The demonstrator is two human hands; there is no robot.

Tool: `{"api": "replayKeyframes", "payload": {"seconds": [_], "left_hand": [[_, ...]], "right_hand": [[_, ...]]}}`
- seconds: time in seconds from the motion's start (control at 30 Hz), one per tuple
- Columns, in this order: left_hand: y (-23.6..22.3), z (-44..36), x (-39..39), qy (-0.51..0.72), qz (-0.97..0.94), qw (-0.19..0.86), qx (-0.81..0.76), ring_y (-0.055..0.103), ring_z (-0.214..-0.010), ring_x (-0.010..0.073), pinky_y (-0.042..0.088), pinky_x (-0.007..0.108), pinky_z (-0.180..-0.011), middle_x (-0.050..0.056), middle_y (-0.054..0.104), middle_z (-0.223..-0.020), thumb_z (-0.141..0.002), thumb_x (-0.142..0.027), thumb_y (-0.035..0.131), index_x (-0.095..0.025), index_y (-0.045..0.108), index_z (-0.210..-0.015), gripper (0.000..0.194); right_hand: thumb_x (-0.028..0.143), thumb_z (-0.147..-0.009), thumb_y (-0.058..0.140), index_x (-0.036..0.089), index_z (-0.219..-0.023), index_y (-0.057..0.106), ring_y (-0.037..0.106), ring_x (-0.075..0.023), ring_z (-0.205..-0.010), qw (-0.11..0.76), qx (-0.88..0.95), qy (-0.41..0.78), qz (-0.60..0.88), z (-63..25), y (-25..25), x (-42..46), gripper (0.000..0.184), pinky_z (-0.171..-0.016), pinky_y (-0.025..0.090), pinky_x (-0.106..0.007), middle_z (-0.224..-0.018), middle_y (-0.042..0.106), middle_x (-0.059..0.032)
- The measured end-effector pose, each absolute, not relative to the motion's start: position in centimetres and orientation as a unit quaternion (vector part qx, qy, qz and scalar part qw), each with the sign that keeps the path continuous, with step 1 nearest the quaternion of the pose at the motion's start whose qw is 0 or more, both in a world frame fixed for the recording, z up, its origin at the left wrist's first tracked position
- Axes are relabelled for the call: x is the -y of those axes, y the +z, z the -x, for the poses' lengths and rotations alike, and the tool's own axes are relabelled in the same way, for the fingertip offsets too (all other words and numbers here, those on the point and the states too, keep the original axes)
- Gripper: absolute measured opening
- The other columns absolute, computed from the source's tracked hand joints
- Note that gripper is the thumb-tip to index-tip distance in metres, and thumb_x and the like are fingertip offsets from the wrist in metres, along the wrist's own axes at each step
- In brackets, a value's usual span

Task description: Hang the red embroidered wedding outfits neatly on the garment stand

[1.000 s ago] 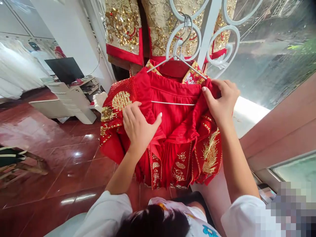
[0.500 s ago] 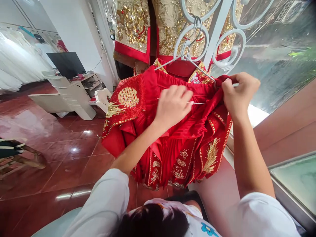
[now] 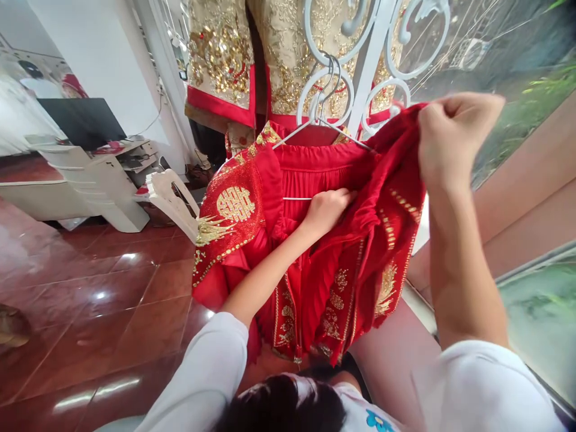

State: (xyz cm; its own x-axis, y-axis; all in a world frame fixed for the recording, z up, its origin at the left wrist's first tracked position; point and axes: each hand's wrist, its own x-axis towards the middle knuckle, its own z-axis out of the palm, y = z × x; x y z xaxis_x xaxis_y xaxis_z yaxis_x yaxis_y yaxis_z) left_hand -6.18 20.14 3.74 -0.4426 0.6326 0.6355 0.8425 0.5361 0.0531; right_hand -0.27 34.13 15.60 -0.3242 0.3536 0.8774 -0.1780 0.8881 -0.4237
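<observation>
A red skirt [image 3: 310, 264] with gold embroidery is draped over a white wire hanger [image 3: 320, 123] that hooks on a white scrolled metal rack [image 3: 360, 78]. My left hand [image 3: 326, 210] is closed on the red fabric by the hanger's lower bar. My right hand [image 3: 454, 135] is a fist gripping the skirt's right edge, lifted above the hanger's shoulder. A red panel with a gold double-happiness emblem [image 3: 234, 204] hangs at the left.
A gold and red embroidered garment [image 3: 252, 60] hangs behind the rack. A white desk [image 3: 99, 174] with a dark monitor [image 3: 81, 123] stands at the left on glossy red floor tiles [image 3: 90, 300]. A white chair back [image 3: 173, 201] is close to the skirt. A window [image 3: 517, 72] lies to the right.
My right hand has lifted the skirt's right edge upward and to the right. My left hand slid lower and deeper into the fabric by the hanger bar.
</observation>
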Motion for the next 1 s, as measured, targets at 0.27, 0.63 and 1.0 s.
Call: {"api": "replayKeyframes", "payload": {"seconds": [0.27,0.63,1.0], "left_hand": [[5.8,5.1,-19.1,-0.406,0.489,0.167,0.753,0.052,-0.061,0.0127,0.029,0.025,-0.055,0.002,0.058,-0.065,-0.093,-0.042,0.033,-0.013,0.055,-0.071,0.043],[5.4,4.8,-19.3,-0.251,0.44,0.216,0.835,0.062,-0.098,0.0262,0.046,0.034,-0.08,0.013,0.065,-0.105,-0.084,-0.033,0.055,-0.009,0.053,-0.111,0.036],[3.1,3.7,-17.1,-0.314,0.476,0.314,0.759,0.051,-0.116,0.0197,0.042,0.035,-0.103,0.012,0.057,-0.121,-0.089,-0.024,0.045,-0.01,0.058,-0.105,0.025]], "right_hand": [[0.02,-0.089,0.035,0.015,-0.09,0.055,0.051,-0.0173,-0.082,0.542,0.834,0.092,-0.04,0.8,4.3,-30.9,0.02,-0.071,0.043,-0.031,-0.096,0.055,-0.0107],[0.018,-0.079,0.045,0.015,-0.068,0.052,0.045,-0.0117,-0.061,0.462,0.873,0.139,-0.069,0.8,10.1,-33.5,0.014,-0.061,0.033,-0.026,-0.067,0.052,-0.0035],[0.04,-0.085,0.048,0.015,-0.055,0.044,0.022,-0.0085,-0.046,0.385,0.923,-0.006,0.031,-6.2,9.2,-27.8,0.039,-0.052,0.014,-0.026,-0.059,0.045,-0.0036]]}}
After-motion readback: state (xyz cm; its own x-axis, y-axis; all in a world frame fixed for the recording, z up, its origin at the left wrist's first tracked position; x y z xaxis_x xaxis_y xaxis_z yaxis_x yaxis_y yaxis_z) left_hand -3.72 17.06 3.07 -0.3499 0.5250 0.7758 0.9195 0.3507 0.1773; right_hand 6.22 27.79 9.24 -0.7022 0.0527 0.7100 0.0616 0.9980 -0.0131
